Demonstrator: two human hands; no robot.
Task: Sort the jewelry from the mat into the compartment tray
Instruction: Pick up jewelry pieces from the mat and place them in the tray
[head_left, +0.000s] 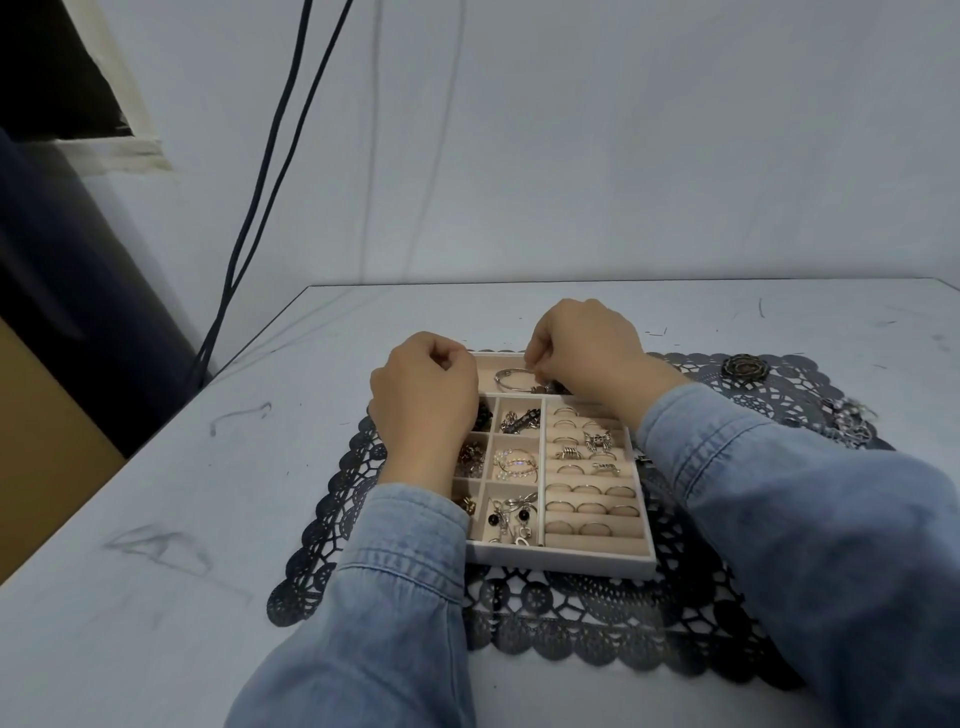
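Note:
A white compartment tray (561, 564) with beige lining sits on a dark lace mat (597, 618). Its right side holds rows of rings (589, 491); small cells hold earrings and charms. A silver bangle (511, 379) lies in the long far compartment. My right hand (587, 348) hovers over that far compartment, fingertips pinching a small dark piece next to the bangle. My left hand (423, 400) rests over the tray's left cells with fingers curled, nothing visible in it. A dark round brooch (745, 367) and a cluster of silver jewelry (852, 421) lie on the mat's far right.
The mat lies on a pale scuffed table (182, 493) set against a wall. Dark cables (270, 197) hang down behind the table's far left corner. A brown box (41, 467) stands off the table's left edge.

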